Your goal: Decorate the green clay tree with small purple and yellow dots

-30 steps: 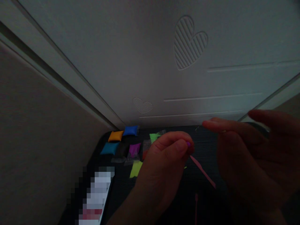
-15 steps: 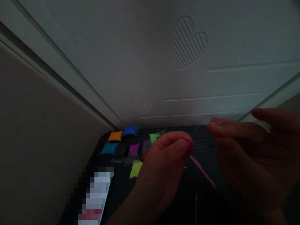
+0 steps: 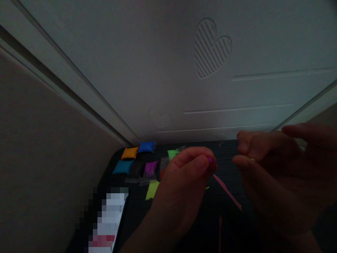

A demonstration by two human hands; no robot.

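Observation:
The scene is dim. My left hand [image 3: 184, 186] is raised over a dark table [image 3: 231, 154], its thumb and fingers pinched on a tiny purple bit [image 3: 210, 160]. My right hand [image 3: 276, 168] hovers just right of it, fingers loosely curled with the thumb and forefinger apart; a faint small speck shows at the fingertip [image 3: 252, 160], too small to name. A thin pink stick [image 3: 228, 192] lies on the table below and between the hands.
Small coloured packets lie at the table's far left: orange [image 3: 130, 153], blue [image 3: 146, 147], teal [image 3: 123, 166], purple [image 3: 151, 168], green [image 3: 173, 153], yellow-green [image 3: 152, 190]. A blurred white packet [image 3: 109, 218] sits near left. A white panel with embossed hearts [image 3: 210, 47] rises behind the table.
My right hand's fingers have curled in and drawn slightly closer to the left hand. The left hand has hardly moved and keeps its pinch.

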